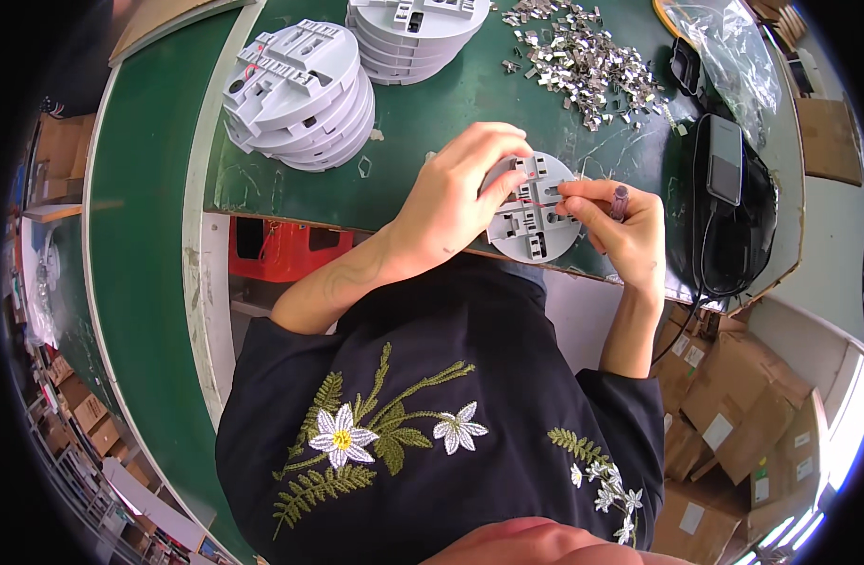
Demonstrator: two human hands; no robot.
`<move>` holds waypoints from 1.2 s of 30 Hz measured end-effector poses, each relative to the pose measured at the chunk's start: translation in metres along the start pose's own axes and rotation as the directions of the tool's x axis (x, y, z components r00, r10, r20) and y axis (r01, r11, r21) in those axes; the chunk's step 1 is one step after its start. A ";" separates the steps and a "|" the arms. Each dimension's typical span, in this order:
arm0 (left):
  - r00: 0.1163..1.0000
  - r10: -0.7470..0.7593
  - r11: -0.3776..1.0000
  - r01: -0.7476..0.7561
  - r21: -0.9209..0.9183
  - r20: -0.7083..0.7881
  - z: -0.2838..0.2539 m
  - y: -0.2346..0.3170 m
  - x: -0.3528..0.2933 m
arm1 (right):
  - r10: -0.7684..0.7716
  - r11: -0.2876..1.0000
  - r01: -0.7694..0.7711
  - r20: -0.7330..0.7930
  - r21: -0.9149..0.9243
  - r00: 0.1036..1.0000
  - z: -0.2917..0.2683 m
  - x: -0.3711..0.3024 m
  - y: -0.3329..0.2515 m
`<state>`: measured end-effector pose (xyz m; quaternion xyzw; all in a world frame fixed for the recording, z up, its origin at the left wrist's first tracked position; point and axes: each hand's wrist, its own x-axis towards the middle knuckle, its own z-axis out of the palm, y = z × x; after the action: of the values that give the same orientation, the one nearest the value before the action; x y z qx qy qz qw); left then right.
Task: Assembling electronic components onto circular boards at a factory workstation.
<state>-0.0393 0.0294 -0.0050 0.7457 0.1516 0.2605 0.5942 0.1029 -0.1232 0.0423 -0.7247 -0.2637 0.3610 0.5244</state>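
Note:
A round light-grey plastic base (556, 247) with raised slots lies at the table's near edge, a thin red wire (540, 202) running across it. Over its left side curls my left hand (456, 188), closed, thumb and fingertips pressing on the slots. My right hand (628, 234) pinches at the base's right side; what sits between thumb and forefinger is too small to make out. A ring shows on one of its fingers. Beyond the base, many small shiny metal clips (592, 71) are strewn in a heap.
Two stacks of matching grey bases, a left stack (305, 99) and a far stack (413, 42), stand on the green table (423, 113). At right are a black bag (733, 240), a cabled power bank (724, 160) and clear plastic film (733, 47). A red stool (286, 250) is below; cardboard boxes (743, 395) lie lower right.

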 end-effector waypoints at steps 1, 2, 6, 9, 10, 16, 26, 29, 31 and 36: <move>0.995 0.094 0.992 -0.095 0.077 0.014 0.001 0.000 0.000 | -0.027 0.999 0.027 -0.012 -0.027 1.000 0.002 -0.001 0.001; 0.982 0.187 0.970 -0.190 0.152 0.036 0.001 0.001 0.000 | -0.055 0.997 0.053 -0.024 -0.054 0.998 0.004 -0.002 0.002; 0.929 0.354 0.871 -0.371 0.323 0.112 0.005 0.004 0.000 | -0.098 0.988 0.091 -0.049 -0.122 0.994 0.006 -0.003 0.002; 0.930 0.335 0.830 -0.366 0.422 0.148 0.009 0.007 -0.003 | -0.063 0.986 0.052 -0.061 -0.161 0.996 0.005 -0.003 0.000; 0.931 0.335 0.830 -0.365 0.421 0.147 0.010 0.006 -0.003 | -0.062 0.985 0.052 -0.061 -0.162 0.996 0.006 -0.003 0.000; 0.927 0.367 0.835 -0.363 0.414 0.072 0.016 -0.003 -0.003 | -0.029 0.977 0.006 -0.105 -0.215 0.994 0.011 -0.001 0.000; 0.919 0.390 0.832 -0.377 0.407 0.053 0.022 -0.005 -0.002 | -0.027 0.968 -0.011 -0.147 -0.251 0.989 0.017 -0.001 -0.006; 0.916 0.397 0.825 -0.383 0.416 0.055 0.024 -0.004 -0.001 | -0.061 0.955 0.007 -0.172 -0.297 0.983 0.019 -0.003 -0.006; 0.917 0.394 0.829 -0.381 0.410 0.055 0.024 -0.004 -0.001 | -0.065 0.953 0.009 -0.177 -0.303 0.982 0.020 -0.003 -0.006; 0.923 0.380 0.848 -0.371 0.378 0.053 0.022 -0.004 -0.001 | -0.071 0.951 0.013 -0.178 -0.308 0.981 0.021 -0.004 -0.009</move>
<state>-0.0272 0.0121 -0.0123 0.8588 0.0576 0.3458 0.3735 0.0839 -0.1116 0.0477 -0.8218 -0.2813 0.2349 0.4363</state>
